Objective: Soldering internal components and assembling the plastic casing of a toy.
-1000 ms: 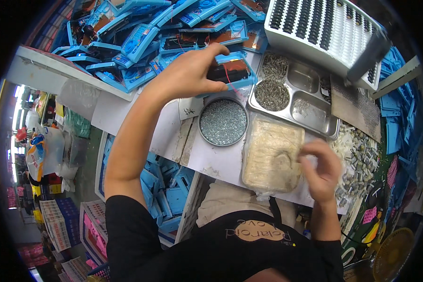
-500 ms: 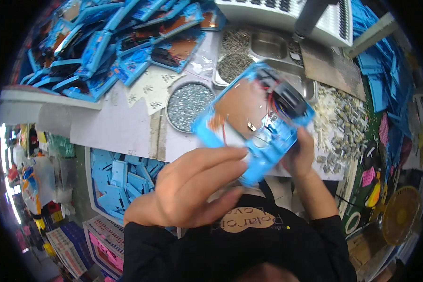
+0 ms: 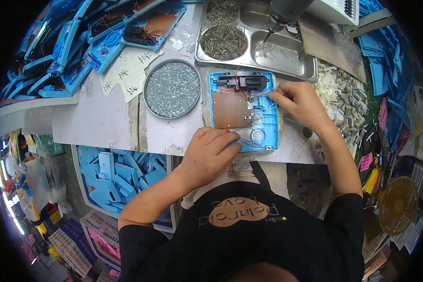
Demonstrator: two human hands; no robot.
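Blue casing (image 3: 257, 115), open side up near the surface (image 3: 96, 117)'s six o'clock edge; left hand (image 3: 209, 152) at seven o'clock, fingers bent against it, right hand (image 3: 301, 104) at three, fingertips bunched beside thin wires (image 3: 261, 97), grips indiscernible; possible wire breakage from tugging.

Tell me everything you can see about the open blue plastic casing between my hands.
The open blue plastic casing, roughly rectangular, lies open side up, right of the round grey metal-looking dish. Inside are a flat brown board, a long black part along the far end and a round fitting toward the near right corner. Thin red and green wires cross it. Your left hand touches its near left corner; your right hand is at its right edge, by the wires.
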